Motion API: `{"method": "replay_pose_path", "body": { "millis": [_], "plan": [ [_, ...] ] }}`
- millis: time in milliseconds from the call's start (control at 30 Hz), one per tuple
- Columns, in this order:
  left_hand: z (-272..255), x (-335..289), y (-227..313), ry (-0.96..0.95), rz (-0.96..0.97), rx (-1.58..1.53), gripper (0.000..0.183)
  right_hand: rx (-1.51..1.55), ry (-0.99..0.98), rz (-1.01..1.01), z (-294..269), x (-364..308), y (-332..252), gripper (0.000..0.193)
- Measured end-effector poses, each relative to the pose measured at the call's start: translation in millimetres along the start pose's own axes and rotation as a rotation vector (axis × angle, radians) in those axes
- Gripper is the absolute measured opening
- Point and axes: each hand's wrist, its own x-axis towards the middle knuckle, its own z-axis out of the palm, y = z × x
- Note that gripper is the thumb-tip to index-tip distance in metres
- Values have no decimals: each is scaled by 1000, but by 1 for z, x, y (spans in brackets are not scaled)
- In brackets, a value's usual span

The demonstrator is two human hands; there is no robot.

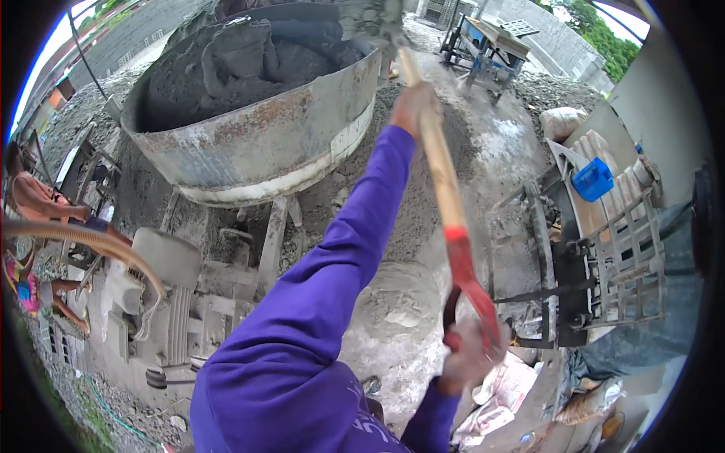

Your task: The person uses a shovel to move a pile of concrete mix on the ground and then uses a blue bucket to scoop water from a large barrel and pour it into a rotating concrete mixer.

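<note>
A shovel (441,170) with a pale wooden shaft and a red D-shaped handle slants up in front of me. My left hand (418,108) is wrapped round the shaft high up, close to the drum's rim. Lower down, my right hand (474,352), a little blurred, grips the red handle. The shovel's far end is smeared and grey at the top edge, so its blade is hard to make out. Beside it stands a large round metal mixing drum (264,128), rusty and whitish outside. Wet grey mortar (226,72) is heaped inside the drum.
A grey motor-like machine (162,260) sits below the drum at left, near a curved hose (91,235). Two people are at the far left. On the right are a metal rack (623,260), a blue plastic container (593,180) and sacks (502,392). A blue-framed machine (487,49) stands behind.
</note>
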Motion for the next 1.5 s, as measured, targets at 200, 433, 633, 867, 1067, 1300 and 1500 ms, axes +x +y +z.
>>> {"method": "replay_pose_path", "body": {
  "millis": [200,433,633,867,1067,1300,1500],
  "plan": [
    [-99,-44,-12,74,-107,-101,19,-25,-225,-334,-4,-36,59,22],
    [-37,-141,-117,91,-184,121,15,244,2,562,-126,-145,104,20],
    [-70,-278,-336,308,-585,190,15,141,379,958,-250,-252,135,15],
    [-230,-462,-521,641,-1069,347,16,-122,519,1348,-277,-349,138,22],
    [-390,-458,-543,863,-1193,378,18,133,546,1514,-215,-395,236,18],
    [-516,-344,-547,849,-1071,429,12,125,552,1539,-95,-413,350,14],
    [-524,-326,-533,838,-1068,363,12,230,549,1506,-74,-422,363,14]
  ]
}}
